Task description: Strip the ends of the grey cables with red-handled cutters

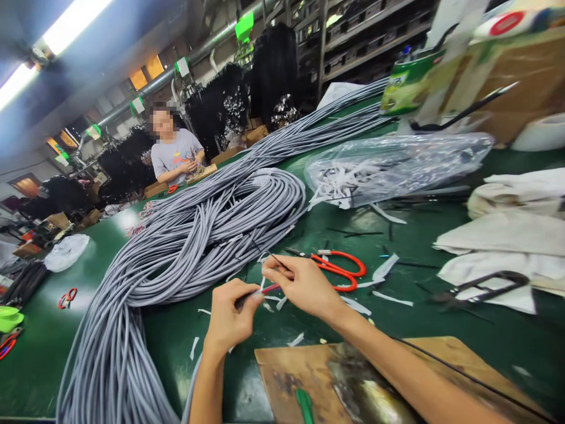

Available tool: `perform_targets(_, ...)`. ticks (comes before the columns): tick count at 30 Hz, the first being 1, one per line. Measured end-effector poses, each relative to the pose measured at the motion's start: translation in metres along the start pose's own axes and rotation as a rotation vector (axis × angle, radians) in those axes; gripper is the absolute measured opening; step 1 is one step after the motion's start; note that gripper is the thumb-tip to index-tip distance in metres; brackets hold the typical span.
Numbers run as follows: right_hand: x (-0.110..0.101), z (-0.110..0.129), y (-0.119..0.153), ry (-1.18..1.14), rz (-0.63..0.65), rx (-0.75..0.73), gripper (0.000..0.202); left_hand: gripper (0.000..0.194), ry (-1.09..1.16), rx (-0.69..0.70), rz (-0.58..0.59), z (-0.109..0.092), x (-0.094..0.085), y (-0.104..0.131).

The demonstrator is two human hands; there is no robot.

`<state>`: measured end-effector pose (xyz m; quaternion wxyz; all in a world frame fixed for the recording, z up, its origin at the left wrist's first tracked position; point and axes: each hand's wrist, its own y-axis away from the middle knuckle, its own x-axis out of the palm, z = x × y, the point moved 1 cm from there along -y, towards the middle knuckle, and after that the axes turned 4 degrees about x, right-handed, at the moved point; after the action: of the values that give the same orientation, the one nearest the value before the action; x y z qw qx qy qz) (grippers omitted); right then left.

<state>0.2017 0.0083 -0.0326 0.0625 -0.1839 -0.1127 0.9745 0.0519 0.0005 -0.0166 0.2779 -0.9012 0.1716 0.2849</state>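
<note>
My left hand pinches the end of a grey cable, whose length hangs down beside the wrist. Thin red and white strands stick out of that end toward my right hand. The fingers of my right hand are closed around the strands and a thin dark piece that is too small to name. Both hands are close together above the green table. Red-handled scissors lie just beyond my right hand. A large bundle of grey cables spreads behind and to the left of my hands.
White scraps are scattered about. A stained board lies in front. Cloths, black snips and a clear plastic bag are on the right. Small red scissors lie left. Across the table, a person handles something.
</note>
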Motion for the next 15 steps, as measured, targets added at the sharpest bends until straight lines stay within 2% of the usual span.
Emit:
perform_targets(3, 0.000, -0.001, -0.004, -0.122, 0.110, 0.019, 0.026, 0.029, 0.168, -0.089, -0.053, 0.001, -0.002, 0.001)
perform_targets(6, 0.002, 0.007, -0.002, -0.250, 0.203, 0.023, 0.035, 0.036, 0.292, -0.196, -0.041, 0.002, -0.001, 0.001)
perform_targets(11, 0.006, 0.017, 0.002, -0.420, 0.327, 0.113, 0.042, 0.034, 0.232, -0.201, -0.012, 0.003, -0.001, 0.002)
perform_targets(13, 0.007, 0.015, 0.003, -0.392, 0.316, 0.108, 0.038, 0.030, 0.146, -0.185, -0.012, 0.003, -0.001, 0.002)
perform_targets(15, 0.007, 0.013, 0.004, -0.271, 0.210, 0.057, 0.032, 0.028, 0.035, -0.132, -0.018, 0.002, -0.001, 0.002)
